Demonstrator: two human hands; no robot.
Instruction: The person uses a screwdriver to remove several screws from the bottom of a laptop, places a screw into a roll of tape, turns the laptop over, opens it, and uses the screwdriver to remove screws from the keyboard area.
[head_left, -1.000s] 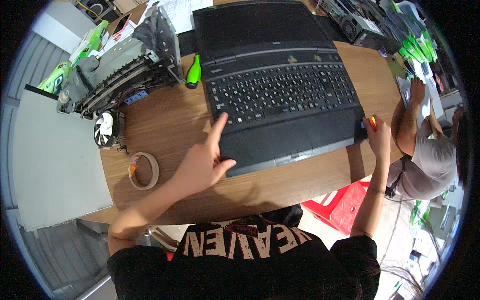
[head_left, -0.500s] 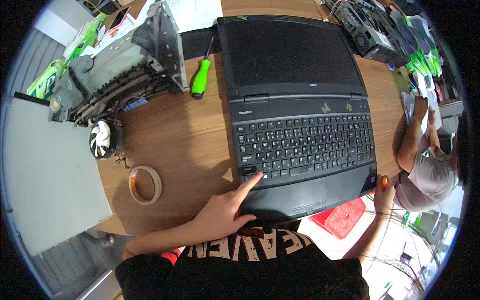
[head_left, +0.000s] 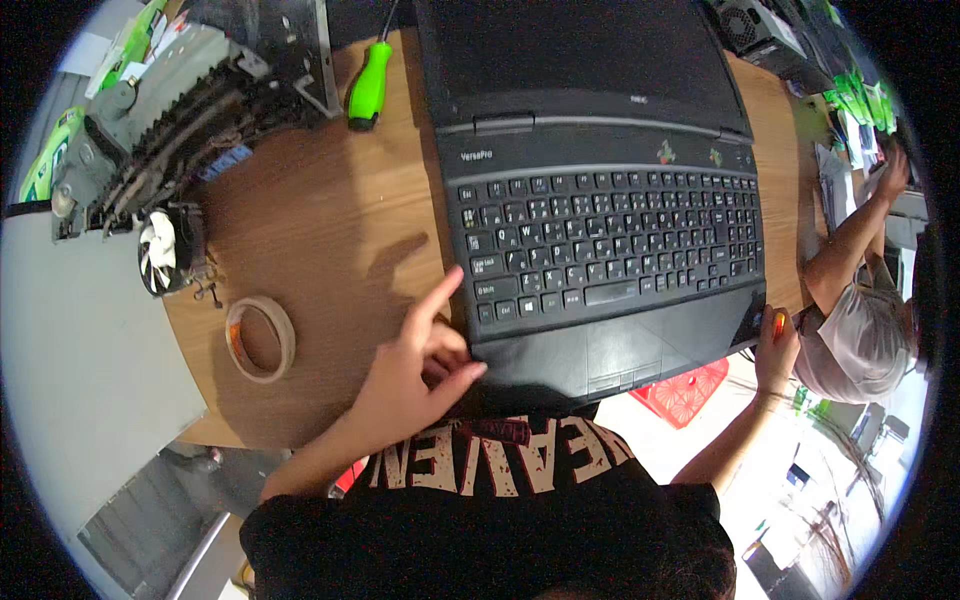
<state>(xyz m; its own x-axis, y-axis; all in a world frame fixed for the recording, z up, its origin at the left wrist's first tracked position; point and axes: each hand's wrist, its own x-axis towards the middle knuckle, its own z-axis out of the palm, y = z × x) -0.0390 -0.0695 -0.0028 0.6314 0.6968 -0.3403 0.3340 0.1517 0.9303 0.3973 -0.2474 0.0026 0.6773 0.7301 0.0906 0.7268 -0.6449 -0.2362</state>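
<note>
A black laptop [head_left: 600, 240] lies open flat on the wooden table [head_left: 320, 200], its front edge hanging over the table's near edge. My left hand [head_left: 415, 370] is at the laptop's front left corner. Its thumb lies on the palm rest, its index finger points out along the left side, and its other fingers are curled. My right hand [head_left: 775, 345] is at the front right corner, closed around a small orange tool [head_left: 778, 322] and touching the laptop's edge.
A green-handled screwdriver [head_left: 368, 85] lies left of the screen. A dismantled metal machine [head_left: 190, 100] and a small fan [head_left: 158, 250] sit at the table's left, with a roll of tape [head_left: 260, 338] nearer me. Another person [head_left: 860, 330] sits on the right, beside a red basket [head_left: 685, 385] on the floor.
The laptop has slid toward me until its front edge overhangs the table. Both hands came back with it, staying at its front corners.
</note>
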